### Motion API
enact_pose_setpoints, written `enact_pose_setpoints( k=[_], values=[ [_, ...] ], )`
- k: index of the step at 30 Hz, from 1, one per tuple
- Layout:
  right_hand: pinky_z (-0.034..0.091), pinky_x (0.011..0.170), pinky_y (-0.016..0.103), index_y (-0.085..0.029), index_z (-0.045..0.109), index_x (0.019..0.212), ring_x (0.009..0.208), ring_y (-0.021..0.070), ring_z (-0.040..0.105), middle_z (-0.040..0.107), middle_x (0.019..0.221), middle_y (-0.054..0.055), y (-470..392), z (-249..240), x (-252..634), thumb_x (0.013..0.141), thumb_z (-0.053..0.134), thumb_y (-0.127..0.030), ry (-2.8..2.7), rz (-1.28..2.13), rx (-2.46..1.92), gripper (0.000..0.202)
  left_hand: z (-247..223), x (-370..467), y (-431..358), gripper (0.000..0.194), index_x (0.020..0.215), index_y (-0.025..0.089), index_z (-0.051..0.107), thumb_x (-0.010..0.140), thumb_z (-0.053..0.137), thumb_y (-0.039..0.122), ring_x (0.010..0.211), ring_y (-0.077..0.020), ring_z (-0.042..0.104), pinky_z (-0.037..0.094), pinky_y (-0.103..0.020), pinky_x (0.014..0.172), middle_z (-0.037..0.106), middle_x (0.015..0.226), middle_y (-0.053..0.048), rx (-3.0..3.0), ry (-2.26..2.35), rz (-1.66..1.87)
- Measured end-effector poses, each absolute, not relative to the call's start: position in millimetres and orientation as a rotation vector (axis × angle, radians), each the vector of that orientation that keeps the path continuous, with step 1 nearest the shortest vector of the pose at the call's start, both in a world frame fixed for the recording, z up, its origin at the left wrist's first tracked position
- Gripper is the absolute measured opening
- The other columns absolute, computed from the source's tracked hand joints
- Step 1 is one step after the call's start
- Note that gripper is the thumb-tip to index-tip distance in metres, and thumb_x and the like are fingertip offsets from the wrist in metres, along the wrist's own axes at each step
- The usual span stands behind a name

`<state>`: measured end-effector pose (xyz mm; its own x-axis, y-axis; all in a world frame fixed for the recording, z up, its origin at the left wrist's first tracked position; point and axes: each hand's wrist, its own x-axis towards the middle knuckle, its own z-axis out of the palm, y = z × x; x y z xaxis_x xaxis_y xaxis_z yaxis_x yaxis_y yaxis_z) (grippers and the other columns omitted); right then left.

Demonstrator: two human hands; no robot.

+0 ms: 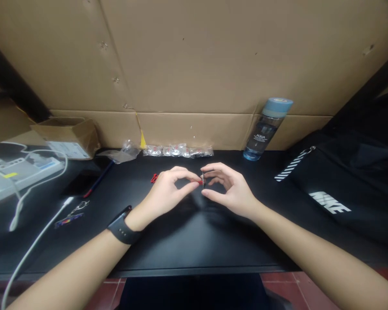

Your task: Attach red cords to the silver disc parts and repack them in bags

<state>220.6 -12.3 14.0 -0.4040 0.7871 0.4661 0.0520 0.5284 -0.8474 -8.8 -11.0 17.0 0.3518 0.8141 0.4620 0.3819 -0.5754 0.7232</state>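
Both hands meet above the middle of the black table (pixel 181 254). My right hand (pixel 229 189) grips a thin, flat, round-looking piece (pixel 203 180) on edge between thumb and fingers. My left hand (pixel 173 189), with a black watch (pixel 123 224) on its wrist, pinches something small and red (pixel 200 182) against the near face of that piece. The red item is too small to make out. Another red thing (pixel 154 178), like a cord, shows just behind my left hand. Several clear packets (pixel 174 150) with silvery contents lie in a row at the back.
A water bottle (pixel 265 131) stands at the back right, beside a black bag (pixel 349 189). On the left are an open cardboard box (pixel 74 135), a power strip (pixel 22 172), white cables, a phone (pixel 79 184), a pen (pixel 98 178) and a keyring (pixel 69 220).
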Motion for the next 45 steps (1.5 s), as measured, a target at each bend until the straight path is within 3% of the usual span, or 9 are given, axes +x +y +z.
enact_pose_setpoints(
  k=[4, 10, 18, 26, 45],
  values=[
    [0.060, 0.089, 0.038, -0.028, 0.066, 0.130, 0.111, 0.0238, 0.070, 0.065, 0.125, 0.008, -17, 14, 217, 0.084, 0.084, -0.022, -1.848, 0.890, -0.665, 0.049, 13, -3, -15, 0.004, 0.091, 0.027, 0.081, 0.089, 0.078, 0.030, 0.095, -0.0210, 0.070, 0.050, -0.034, 0.090, 0.079, 0.095, -0.001, 2.093, 1.084, 1.187],
    [0.061, 0.087, 0.038, -0.027, 0.068, 0.126, 0.109, 0.0234, 0.069, 0.064, 0.126, 0.008, -18, 15, 215, 0.085, 0.083, -0.021, -1.895, 0.789, -0.644, 0.044, 17, -2, -19, 0.007, 0.092, 0.029, 0.079, 0.095, 0.072, 0.030, 0.102, -0.0223, 0.067, 0.039, -0.040, 0.093, 0.078, 0.099, 0.001, 2.231, 1.259, 1.136],
    [0.061, 0.083, 0.038, -0.026, 0.069, 0.122, 0.110, 0.0246, 0.068, 0.069, 0.121, 0.009, -17, 13, 212, 0.083, 0.085, -0.021, -1.909, 0.658, -0.611, 0.043, 15, 2, -19, 0.013, 0.095, 0.023, 0.072, 0.100, 0.063, 0.031, 0.099, -0.0210, 0.064, 0.046, -0.035, 0.090, 0.074, 0.099, -0.002, 1.993, 1.079, 1.128],
    [0.060, 0.081, 0.037, -0.025, 0.069, 0.122, 0.109, 0.0240, 0.068, 0.071, 0.120, 0.008, -18, 13, 213, 0.083, 0.086, -0.021, -1.897, 0.610, -0.600, 0.043, 13, 2, -21, 0.011, 0.093, 0.024, 0.073, 0.098, 0.065, 0.029, 0.108, -0.0234, 0.062, 0.043, -0.038, 0.097, 0.075, 0.102, -0.002, 2.075, 1.150, 1.109],
    [0.062, 0.079, 0.038, -0.025, 0.069, 0.121, 0.104, 0.0233, 0.069, 0.073, 0.118, 0.009, -18, 16, 212, 0.083, 0.087, -0.025, -1.961, 0.516, -0.576, 0.042, 13, 0, -19, 0.010, 0.093, 0.023, 0.077, 0.094, 0.069, 0.029, 0.099, -0.0228, 0.067, 0.048, -0.036, 0.093, 0.076, 0.098, -0.003, 1.959, 1.135, 1.143]
  ],
)
